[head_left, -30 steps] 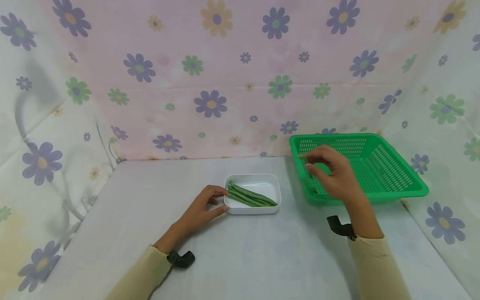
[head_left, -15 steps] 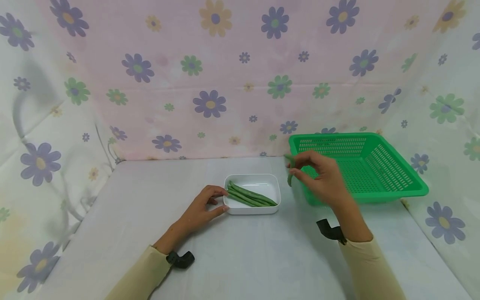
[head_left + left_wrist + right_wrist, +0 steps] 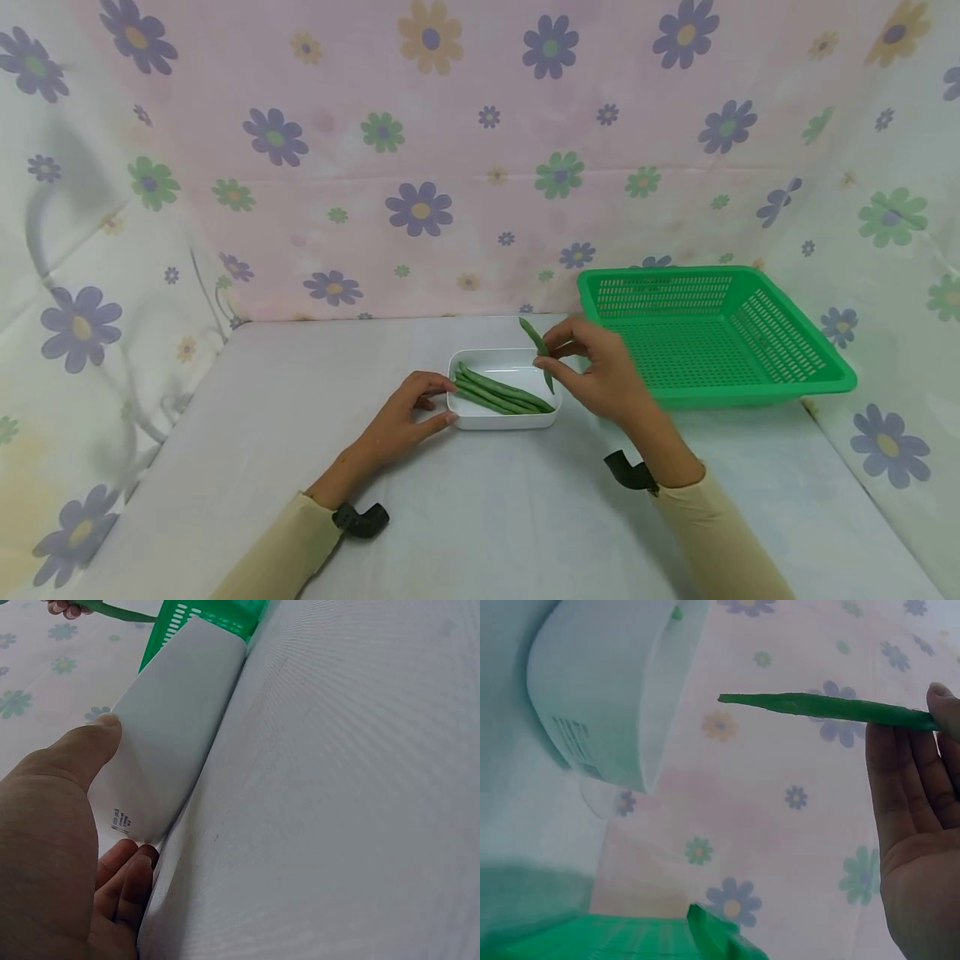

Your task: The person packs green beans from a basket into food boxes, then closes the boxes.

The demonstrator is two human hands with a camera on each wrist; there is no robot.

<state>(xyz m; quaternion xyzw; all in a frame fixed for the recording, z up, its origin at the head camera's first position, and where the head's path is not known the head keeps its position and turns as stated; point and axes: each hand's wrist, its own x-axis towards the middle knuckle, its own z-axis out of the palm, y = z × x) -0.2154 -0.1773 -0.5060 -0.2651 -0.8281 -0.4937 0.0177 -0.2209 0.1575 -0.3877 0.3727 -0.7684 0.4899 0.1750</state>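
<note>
Several green beans [image 3: 498, 389] lie side by side in a small white dish [image 3: 506, 422], slanting from its left end to the near right corner. My left hand [image 3: 397, 421] holds the dish by its left end; in the left wrist view the thumb is on the dish wall [image 3: 169, 735] and the curled fingers are at its corner. Between thumb and fingers, my right hand [image 3: 600, 375] pinches a single green bean [image 3: 532, 335] over the dish's right end. In the right wrist view that bean [image 3: 817, 709] points out from the fingertips, its tapered end free.
A green perforated plastic basket [image 3: 750, 390] stands to the right of the dish, its bottom bare where it shows. White cloth [image 3: 480, 517] covers the table. A flowered curtain [image 3: 465, 167] closes off the back and both sides.
My right hand has moved left from over the green basket to the dish, carrying the green bean. The left hand and the dish have stayed in place.
</note>
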